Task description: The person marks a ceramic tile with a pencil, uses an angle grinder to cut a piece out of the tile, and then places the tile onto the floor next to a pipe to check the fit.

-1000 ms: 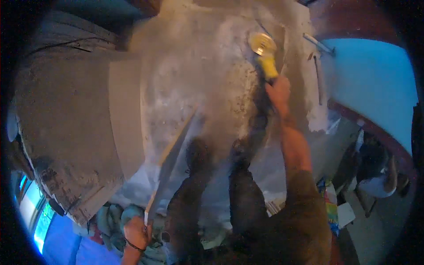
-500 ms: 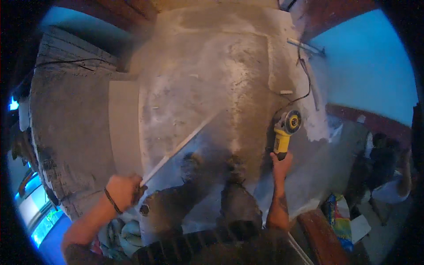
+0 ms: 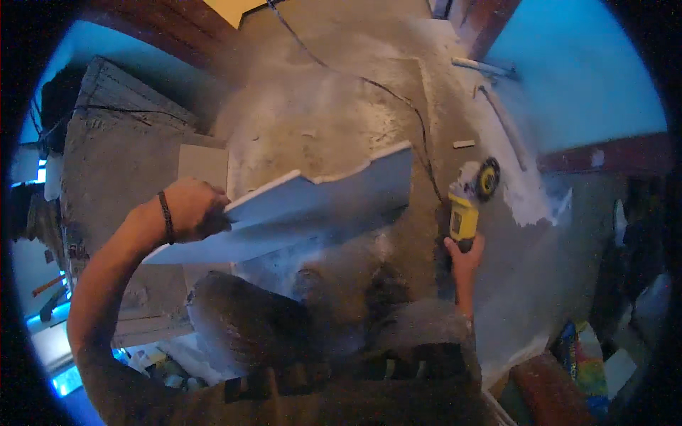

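My left hand (image 3: pixel 190 209) is closed on the edge of a large, thin tile (image 3: pixel 330 206). The tile is raised and tilted above the dusty floor, and its far edge has an uneven notch. A dark band circles my left wrist. In my right hand (image 3: pixel 465 257) is a yellow angle grinder (image 3: pixel 464 219), its fingers wrapped round the body. The grinder's round disc (image 3: pixel 488 179) points away from me and stands apart from the tile. Whether the disc is spinning cannot be made out.
A dark power cord (image 3: pixel 383 89) crosses the dusty cement floor (image 3: pixel 284 135). On the left, a flat tile (image 3: pixel 202 167) lies beside a large grey slab (image 3: pixel 128 170). A small pale offcut (image 3: pixel 464 144) rests on the floor. A colourful bag (image 3: pixel 590 362) is at lower right.
The tile, seen nearly edge-on before, is now raised with its broad face and notched edge showing. My left hand has moved up. The grinder has turned slightly, and its cord now lies farther left.
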